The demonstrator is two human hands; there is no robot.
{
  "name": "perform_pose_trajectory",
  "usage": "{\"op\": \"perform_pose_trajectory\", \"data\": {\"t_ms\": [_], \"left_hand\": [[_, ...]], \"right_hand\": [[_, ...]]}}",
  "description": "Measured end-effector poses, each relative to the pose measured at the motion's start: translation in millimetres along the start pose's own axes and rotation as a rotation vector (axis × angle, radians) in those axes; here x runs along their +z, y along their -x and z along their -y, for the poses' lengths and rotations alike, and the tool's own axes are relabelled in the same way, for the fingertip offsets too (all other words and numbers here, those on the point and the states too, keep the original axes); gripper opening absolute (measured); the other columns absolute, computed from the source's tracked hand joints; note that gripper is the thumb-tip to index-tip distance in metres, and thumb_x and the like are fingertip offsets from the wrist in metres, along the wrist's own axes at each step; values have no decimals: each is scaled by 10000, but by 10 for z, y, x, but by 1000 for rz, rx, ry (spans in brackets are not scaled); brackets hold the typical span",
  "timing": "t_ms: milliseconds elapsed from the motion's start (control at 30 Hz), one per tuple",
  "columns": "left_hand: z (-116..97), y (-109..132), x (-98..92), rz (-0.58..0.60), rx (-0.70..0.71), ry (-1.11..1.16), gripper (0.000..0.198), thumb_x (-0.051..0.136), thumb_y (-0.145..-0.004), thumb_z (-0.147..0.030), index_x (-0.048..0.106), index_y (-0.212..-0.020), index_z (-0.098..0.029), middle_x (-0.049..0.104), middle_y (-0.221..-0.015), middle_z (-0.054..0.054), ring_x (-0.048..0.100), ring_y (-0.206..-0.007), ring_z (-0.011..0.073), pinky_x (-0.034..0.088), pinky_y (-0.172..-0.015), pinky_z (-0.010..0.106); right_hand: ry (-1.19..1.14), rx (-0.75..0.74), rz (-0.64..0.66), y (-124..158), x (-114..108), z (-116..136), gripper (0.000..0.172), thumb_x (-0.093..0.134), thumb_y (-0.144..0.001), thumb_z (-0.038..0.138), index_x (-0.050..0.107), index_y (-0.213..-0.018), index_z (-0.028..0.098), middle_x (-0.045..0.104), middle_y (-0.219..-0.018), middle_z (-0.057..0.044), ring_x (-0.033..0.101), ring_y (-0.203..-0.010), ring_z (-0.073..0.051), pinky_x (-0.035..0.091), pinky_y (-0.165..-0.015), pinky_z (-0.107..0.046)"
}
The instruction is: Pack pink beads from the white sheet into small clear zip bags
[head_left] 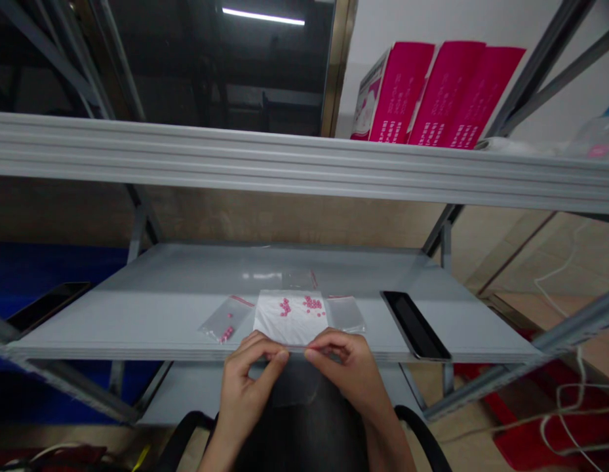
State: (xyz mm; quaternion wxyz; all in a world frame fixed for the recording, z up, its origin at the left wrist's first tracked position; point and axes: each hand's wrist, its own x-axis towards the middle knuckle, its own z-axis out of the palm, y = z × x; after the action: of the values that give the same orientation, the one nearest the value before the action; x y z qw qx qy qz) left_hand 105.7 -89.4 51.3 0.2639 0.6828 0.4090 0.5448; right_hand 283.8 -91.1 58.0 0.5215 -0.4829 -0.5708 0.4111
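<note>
Between both hands hangs a clear zip bag [298,385], held by its upper edge at the front of the shelf. My left hand [252,377] pinches one end of that edge between thumb and fingertips. The other end is pinched by my right hand [346,367]. Just beyond the fingers lies a white sheet [269,331] bearing two groups of small pink pieces [313,303]. Left of it is a zip bag [216,319] with several pink pieces inside. To the right sits another clear zip bag [347,314], and one more clear bag [297,280] lies behind the sheet.
A dark phone-like device [416,326] lies on the grey shelf [171,288] at right; another dark flat device [48,305] is at far left. Overhead, a metal beam [304,164] crosses the view, with pink boxes [442,95] above it. White cables [579,393] hang at right.
</note>
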Motion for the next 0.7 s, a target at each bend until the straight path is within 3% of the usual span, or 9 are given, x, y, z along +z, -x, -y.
{"op": "perform_pose_trajectory", "data": {"t_ms": [167, 267, 367, 467, 567, 633, 700], "left_hand": [[-4, -14, -7, -55, 5, -67, 224, 617, -864, -240, 638, -646, -199, 570, -607, -22, 547, -607, 148, 407, -597, 252], [-21, -14, -13, -69, 37, -135, 223, 585, -890, -231, 625, -672, -204, 589, -631, -15, 558, -629, 155, 416, -607, 254], [-21, 7, -22, -67, 151, -278, 182, 539, -912, -197, 622, -750, -208, 629, -702, 7, 585, -689, 174, 434, -667, 273], [5, 9, -3, 15, 265, -487, 169, 480, -924, -161, 626, -850, -208, 645, -754, 31, 604, -701, 190, 443, -660, 282], [9, -60, 4, 74, 352, -639, 228, 424, -940, -146, 641, -926, -216, 652, -722, 28, 607, -626, 190, 432, -578, 274], [-37, -110, -57, 50, 371, -646, 224, 435, -956, -178, 642, -1028, -224, 669, -739, 22, 624, -617, 183, 444, -573, 271], [-120, -91, -193, -11, 339, -588, 236, 515, -946, -250, 614, -1160, -238, 682, -780, 17, 637, -637, 176, 473, -605, 272]], "right_hand": [[31, 1, -113, -21, 28, -13, 77, 746, -649, 188, 718, -579, 204, 695, -597, -7, 604, -608, -172, 457, -608, -277], [44, -24, -107, -29, 18, -37, 91, 728, -671, 179, 731, -588, 214, 709, -617, -11, 632, -632, -185, 477, -631, -286], [92, -42, -43, -39, -25, -36, 93, 697, -733, 204, 784, -746, 233, 758, -757, -34, 672, -728, -211, 503, -690, -316], [199, -129, -61, -52, -14, 27, 313, 760, -670, 178, 774, -973, 259, 761, -996, -49, 666, -919, -247, 499, -802, -354], [246, -161, 29, -101, 72, 113, 170, 707, -694, 119, 774, -792, 241, 754, -809, -19, 664, -787, -204, 495, -736, -315], [235, -148, 71, -199, 105, 139, 166, 652, -721, 101, 736, -642, 220, 710, -641, 3, 636, -634, -165, 481, -631, -274], [222, -134, 28, -394, 69, 129, 123, 669, -719, 133, 723, -633, 205, 715, -637, 1, 641, -617, -162, 484, -599, -262]]}}
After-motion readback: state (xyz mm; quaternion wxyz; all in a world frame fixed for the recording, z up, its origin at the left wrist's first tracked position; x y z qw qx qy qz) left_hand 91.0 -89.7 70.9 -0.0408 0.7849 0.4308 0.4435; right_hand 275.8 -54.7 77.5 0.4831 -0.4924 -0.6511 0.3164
